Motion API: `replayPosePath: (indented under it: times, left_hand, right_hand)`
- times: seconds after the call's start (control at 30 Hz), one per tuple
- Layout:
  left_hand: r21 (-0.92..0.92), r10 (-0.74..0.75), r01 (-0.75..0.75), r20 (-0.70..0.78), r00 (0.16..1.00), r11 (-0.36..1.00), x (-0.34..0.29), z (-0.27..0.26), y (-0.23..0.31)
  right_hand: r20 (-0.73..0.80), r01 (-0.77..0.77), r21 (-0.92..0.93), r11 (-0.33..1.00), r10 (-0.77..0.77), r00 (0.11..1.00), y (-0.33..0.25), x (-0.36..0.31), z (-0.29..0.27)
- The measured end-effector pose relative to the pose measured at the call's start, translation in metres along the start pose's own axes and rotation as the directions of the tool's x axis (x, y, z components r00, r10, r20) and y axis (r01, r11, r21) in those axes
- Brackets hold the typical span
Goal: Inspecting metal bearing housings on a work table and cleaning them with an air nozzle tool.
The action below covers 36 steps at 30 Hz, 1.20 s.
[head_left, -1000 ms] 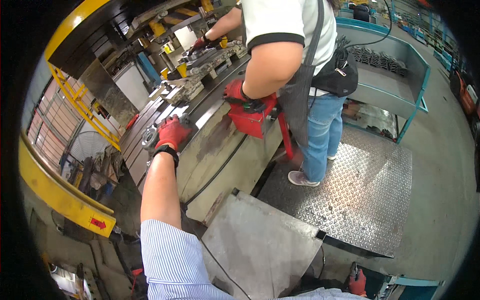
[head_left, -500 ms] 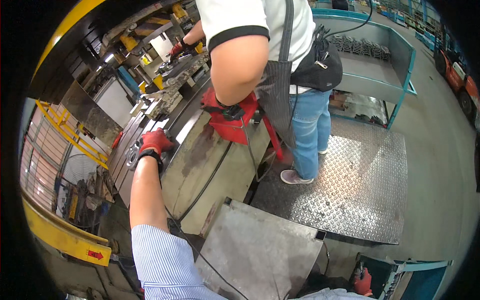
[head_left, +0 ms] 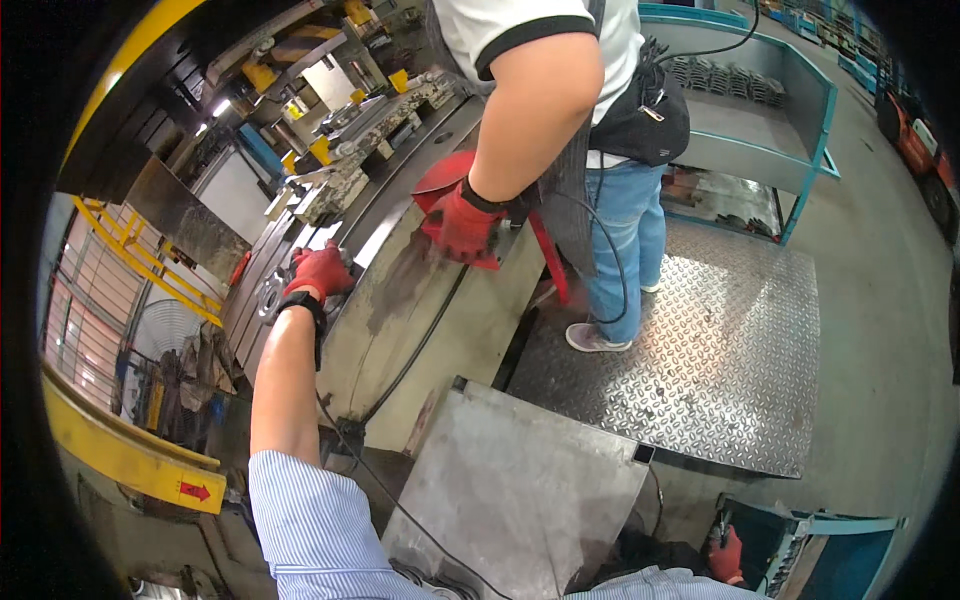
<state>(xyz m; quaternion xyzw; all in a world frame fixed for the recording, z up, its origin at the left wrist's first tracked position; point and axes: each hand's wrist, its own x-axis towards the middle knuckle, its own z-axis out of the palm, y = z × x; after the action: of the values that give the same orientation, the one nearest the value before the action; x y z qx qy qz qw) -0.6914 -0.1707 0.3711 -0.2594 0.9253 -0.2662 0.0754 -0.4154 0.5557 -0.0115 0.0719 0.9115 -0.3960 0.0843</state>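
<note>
My left hand (head_left: 322, 272), in a red glove with a black wrist strap, lies on the edge of the slotted press bed. Its fingers are bent over a grey metal part with rings (head_left: 270, 298), mostly covered by the glove. My right hand (head_left: 725, 553), also red-gloved, is low at the right beside a teal-framed stand (head_left: 850, 528). Its fingers look closed around something small and dark that I cannot make out. A co-worker's red-gloved hand (head_left: 465, 225) is on a red control box (head_left: 445, 178) in front of the bed.
The co-worker stands on a checker-plate platform (head_left: 720, 350). A bare metal table (head_left: 520, 480) lies in front of me, with a black cable (head_left: 420, 530) running past it. Behind the co-worker, a teal bin (head_left: 750, 130) holds several curved metal parts. A yellow guard (head_left: 130, 445) borders the left.
The co-worker's far hand has left the press tooling and is out of sight. Their near arm has shifted right, with its hand now plainly on the red box. My hands have barely moved.
</note>
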Motion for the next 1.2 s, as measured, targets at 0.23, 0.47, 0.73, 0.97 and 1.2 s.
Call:
replayPosePath:
  times: [0.23, 0.47, 0.73, 0.97, 1.2]
  left_hand:
    - [0.008, 0.047, -0.050, 0.222, 0.974, 0.999, -0.038, -0.037, 0.023]
    - [0.085, 0.118, -0.122, 0.054, 0.992, 0.989, -0.038, 0.010, -0.002]
    - [0.017, 0.100, -0.100, 0.008, 0.995, 0.995, -0.059, -0.007, 0.017]
    - [0.258, 0.059, -0.004, -0.207, 0.977, 0.966, -0.025, 0.025, 0.015]
    - [0.184, 0.177, -0.142, -0.194, 0.965, 0.973, -0.036, 0.016, 0.029]
  right_hand:
    - [-0.008, 0.002, -0.040, 0.999, -0.002, 1.000, 0.032, -0.003, 0.010]
    - [0.037, -0.032, 0.079, 0.996, 0.029, 0.999, 0.016, -0.005, 0.004]
    - [0.017, -0.004, 0.053, 0.999, 0.003, 1.000, 0.047, -0.008, 0.016]
    - [0.005, 0.016, 0.048, 0.999, -0.016, 1.000, 0.066, -0.014, 0.021]
    - [-0.057, 0.001, 0.075, 0.997, 0.003, 0.998, 0.050, -0.023, -0.001]
